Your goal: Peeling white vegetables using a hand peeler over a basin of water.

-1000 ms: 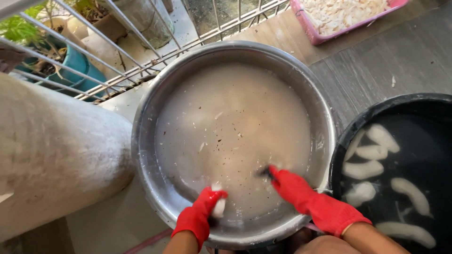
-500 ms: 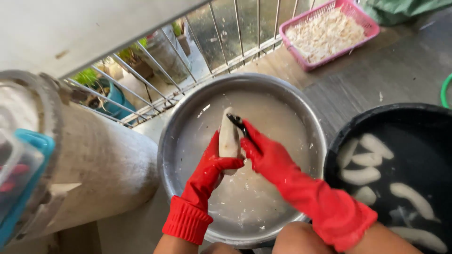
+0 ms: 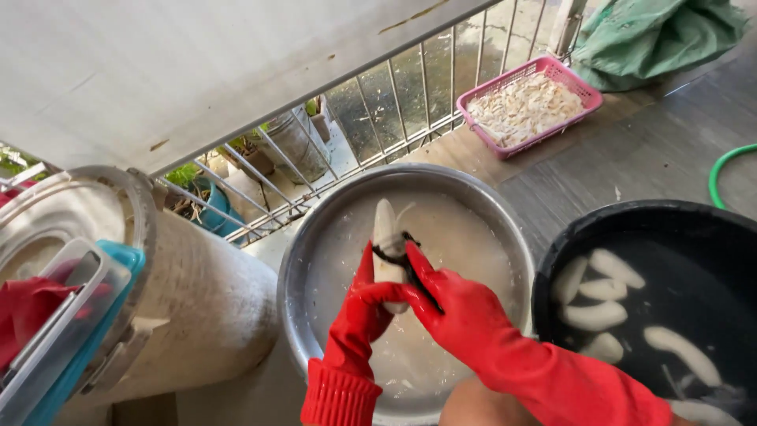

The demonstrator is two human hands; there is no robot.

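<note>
Both hands are in red rubber gloves here. The left hand (image 3: 364, 304) is wrapped around the lower end of a pale, elongated peeled root (image 3: 386, 244), looks like cassava or something close, holding it upright over the big steel basin (image 3: 293, 268). The right hand (image 3: 453, 312) is closed on a small dark-handled peeler or knife (image 3: 404, 251), and the blade end sits against the middle of the root. Can't really make out the blade itself, too small and dark.

How far along? I'd guess somewhere in the middle. The root in hand already looks mostly white and clean, so that 1 seems nearly finished, maybe just touch-ups left. The basin under it is full of cloudy water with bits of peel floating around, and I can't tell if more roots are sitting under the surface because the water's too murky.

On the right there's a black tub (image 3: 583, 229) of clear water with at least 6 white peeled pieces (image 3: 611, 268) lying in it, so a decent batch looks done. Up by the metal railing (image 3: 410, 95) there's a pink plastic basket (image 3: 587, 99) heaped with pale scraps or shavings, well apart from the hands.

Other stuff: a big pale concrete-looking cylinder (image 3: 197, 292) to the left of the basin, a clear plastic container (image 3: 63, 323) with something red in it at the far left, a green hose (image 3: 721, 170) at the right edge, and a green sack (image 3: 654, 31) top right.
</note>
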